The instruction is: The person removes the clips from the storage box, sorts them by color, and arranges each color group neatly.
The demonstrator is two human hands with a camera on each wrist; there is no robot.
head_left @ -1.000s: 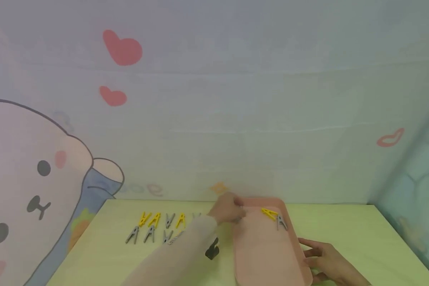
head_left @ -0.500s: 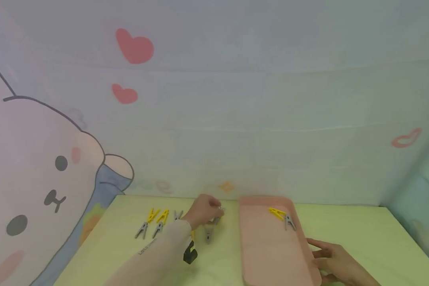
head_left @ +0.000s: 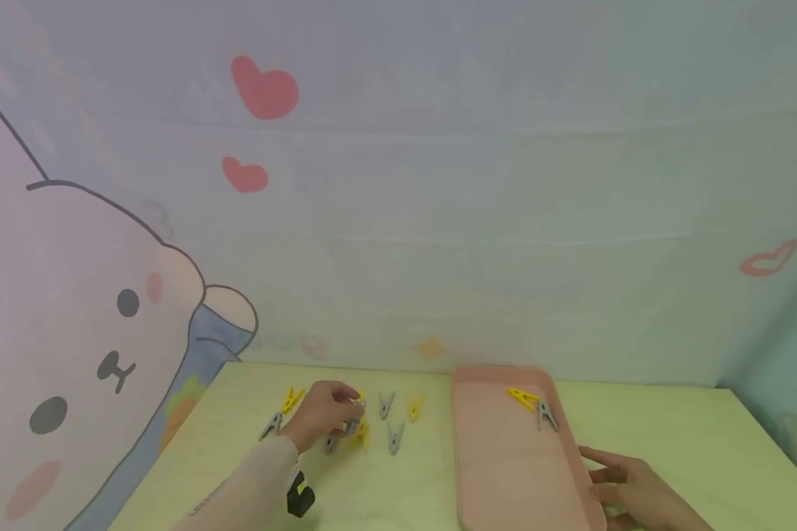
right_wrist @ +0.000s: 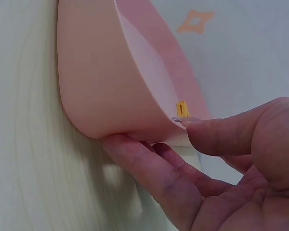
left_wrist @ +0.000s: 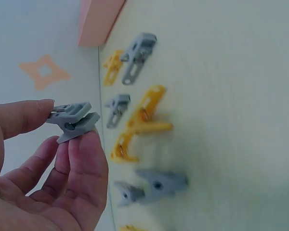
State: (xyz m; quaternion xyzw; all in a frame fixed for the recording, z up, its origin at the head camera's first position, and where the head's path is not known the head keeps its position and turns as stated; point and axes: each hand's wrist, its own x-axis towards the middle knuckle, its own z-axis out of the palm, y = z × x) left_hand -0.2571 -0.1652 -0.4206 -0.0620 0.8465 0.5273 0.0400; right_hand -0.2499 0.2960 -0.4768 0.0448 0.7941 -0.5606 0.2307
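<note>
In my left hand [head_left: 325, 411], a grey clothespin [left_wrist: 74, 118] is pinched between thumb and fingers, raised over the table among other pins. Below and beside the hand lie a yellow clothespin [head_left: 361, 435] and a grey one [head_left: 395, 437]. My right hand [head_left: 631, 487] holds the right side of a pink tray [head_left: 501, 472], thumb at the rim and fingers against the outer wall low down. Inside the tray, near its far right corner, lie a yellow clothespin [head_left: 523, 398] and a grey clothespin [head_left: 547, 415], side by side.
Further yellow [head_left: 292, 399] and grey clothespins [head_left: 272, 425] lie at the table's left, partly covered by the left hand. A printed cloth backdrop [head_left: 491, 295] rises behind the table's far edge. A black wrist device [head_left: 300, 495] hangs below the left sleeve.
My left hand has moved left, from the tray's left edge to over the clothespins, and now has a grey clothespin in it. The right hand has stayed on the tray; the head view has turned slightly.
</note>
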